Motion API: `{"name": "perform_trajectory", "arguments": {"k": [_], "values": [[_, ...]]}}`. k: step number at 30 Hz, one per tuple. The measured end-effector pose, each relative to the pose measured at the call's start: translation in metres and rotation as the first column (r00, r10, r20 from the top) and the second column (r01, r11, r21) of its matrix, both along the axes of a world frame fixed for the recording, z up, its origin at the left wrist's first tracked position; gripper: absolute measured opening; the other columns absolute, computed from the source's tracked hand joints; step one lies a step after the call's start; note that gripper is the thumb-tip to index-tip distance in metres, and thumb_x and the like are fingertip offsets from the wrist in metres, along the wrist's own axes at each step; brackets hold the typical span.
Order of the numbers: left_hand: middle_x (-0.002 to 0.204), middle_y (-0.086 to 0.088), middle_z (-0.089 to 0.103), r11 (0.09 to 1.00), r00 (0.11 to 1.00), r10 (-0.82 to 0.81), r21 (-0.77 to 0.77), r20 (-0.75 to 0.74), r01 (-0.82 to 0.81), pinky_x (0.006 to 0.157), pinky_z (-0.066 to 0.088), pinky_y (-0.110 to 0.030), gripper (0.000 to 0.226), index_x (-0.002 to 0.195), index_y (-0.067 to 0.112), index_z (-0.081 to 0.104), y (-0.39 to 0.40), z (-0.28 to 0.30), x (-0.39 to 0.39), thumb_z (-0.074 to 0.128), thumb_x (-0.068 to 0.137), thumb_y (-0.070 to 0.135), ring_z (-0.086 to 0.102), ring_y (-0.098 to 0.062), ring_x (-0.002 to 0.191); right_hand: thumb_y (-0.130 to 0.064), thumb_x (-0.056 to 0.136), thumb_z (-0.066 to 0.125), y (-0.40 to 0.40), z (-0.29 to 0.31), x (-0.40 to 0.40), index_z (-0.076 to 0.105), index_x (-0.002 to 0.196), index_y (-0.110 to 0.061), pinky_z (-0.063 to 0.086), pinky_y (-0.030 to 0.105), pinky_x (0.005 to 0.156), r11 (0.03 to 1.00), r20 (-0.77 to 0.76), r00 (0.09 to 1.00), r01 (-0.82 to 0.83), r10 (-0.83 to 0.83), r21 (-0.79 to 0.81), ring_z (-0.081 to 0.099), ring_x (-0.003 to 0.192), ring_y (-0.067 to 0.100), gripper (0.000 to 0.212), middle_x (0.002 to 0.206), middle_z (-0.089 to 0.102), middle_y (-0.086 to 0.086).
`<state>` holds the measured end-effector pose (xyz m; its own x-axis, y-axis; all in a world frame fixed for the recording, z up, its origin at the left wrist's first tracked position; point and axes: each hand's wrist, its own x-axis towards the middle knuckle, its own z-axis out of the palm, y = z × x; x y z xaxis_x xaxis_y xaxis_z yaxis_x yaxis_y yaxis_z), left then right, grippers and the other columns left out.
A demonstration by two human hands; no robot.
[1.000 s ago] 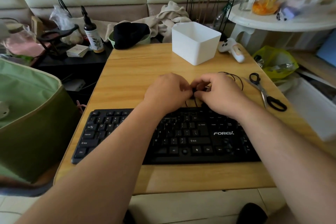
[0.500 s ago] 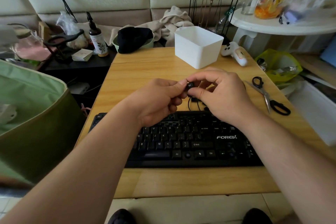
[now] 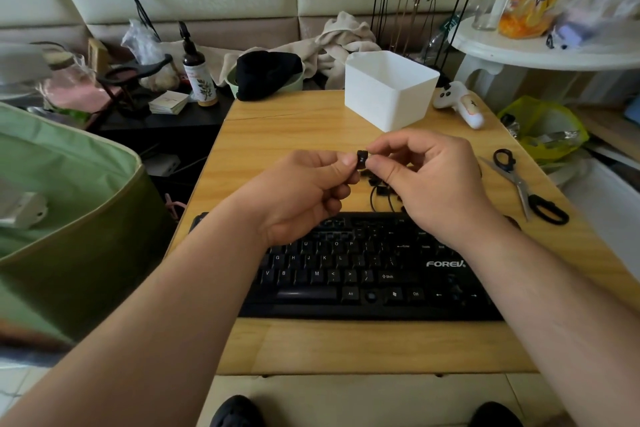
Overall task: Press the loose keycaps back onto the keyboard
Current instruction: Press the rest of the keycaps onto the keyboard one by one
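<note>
A black keyboard (image 3: 367, 274) lies across the near part of the wooden table (image 3: 284, 121). Both hands are raised above its far edge. My left hand (image 3: 304, 194) and my right hand (image 3: 433, 180) pinch one small black keycap (image 3: 362, 159) between their fingertips. A few loose black keycaps (image 3: 379, 188) lie on the table just behind the keyboard, partly hidden under my right hand, beside the keyboard's thin black cable (image 3: 373, 199). My forearms cover the keyboard's left end and right end.
A white plastic box (image 3: 391, 90) stands at the table's back. A white game controller (image 3: 459, 104) lies to its right. Black-handled scissors (image 3: 526, 187) lie at the right edge. A green bag (image 3: 69, 218) sits left of the table, a white round side table (image 3: 540, 48) at right.
Both hands rose from the table behind the keyboard, lifting one keycap up between their fingertips. The camera view shifted, so the keyboard now sits lower and further right.
</note>
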<state>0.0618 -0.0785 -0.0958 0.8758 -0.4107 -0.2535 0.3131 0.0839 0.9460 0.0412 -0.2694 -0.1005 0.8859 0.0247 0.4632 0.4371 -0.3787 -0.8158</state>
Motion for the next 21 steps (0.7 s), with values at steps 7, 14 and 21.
{"name": "perform_trajectory", "arguments": {"k": [7, 14, 21], "values": [[0.080, 0.004, 0.065, 0.999, 0.999, -0.023, 0.033, 0.039, 0.021, 0.064, 0.040, -0.021, 0.013, 0.097, 0.013, 0.076, 0.011, 0.004, -0.002, 0.064, 0.099, 0.018, 0.049, -0.007, 0.070, -0.021, 0.085, 0.085, 0.007, 0.000, -0.002, 0.077, 0.106, -0.034, 0.053, 0.020, 0.072, 0.987, 0.069, 0.997, -0.035, 0.046, -0.154, 0.067, 0.084, 0.012, 0.026, 0.100, 0.070, -0.011], [0.076, 0.003, 0.064, 0.995, 0.990, 0.022, 0.096, 0.140, -0.036, 0.060, 0.040, -0.021, 0.019, 0.080, 0.018, 0.079, 0.023, 0.010, 0.002, 0.070, 0.084, 0.034, 0.049, -0.008, 0.067, -0.016, 0.086, 0.083, 0.019, 0.008, -0.003, 0.076, 0.098, -0.040, 0.052, 0.018, 0.070, 0.990, 0.096, 0.995, -0.029, 0.042, -0.139, 0.067, 0.080, 0.013, 0.027, 0.089, 0.071, -0.014], [0.078, 0.002, 0.065, 0.933, 0.946, 0.025, 0.332, 0.324, -0.138, 0.062, 0.042, -0.023, 0.022, 0.092, 0.015, 0.078, 0.036, 0.012, 0.003, 0.066, 0.101, 0.030, 0.048, -0.009, 0.069, -0.022, 0.086, 0.083, 0.030, 0.009, -0.005, 0.080, 0.091, -0.027, 0.053, 0.019, 0.066, 0.986, 0.094, 0.995, 0.003, 0.013, -0.168, 0.067, 0.071, 0.011, 0.008, 0.079, 0.073, -0.013]]}}
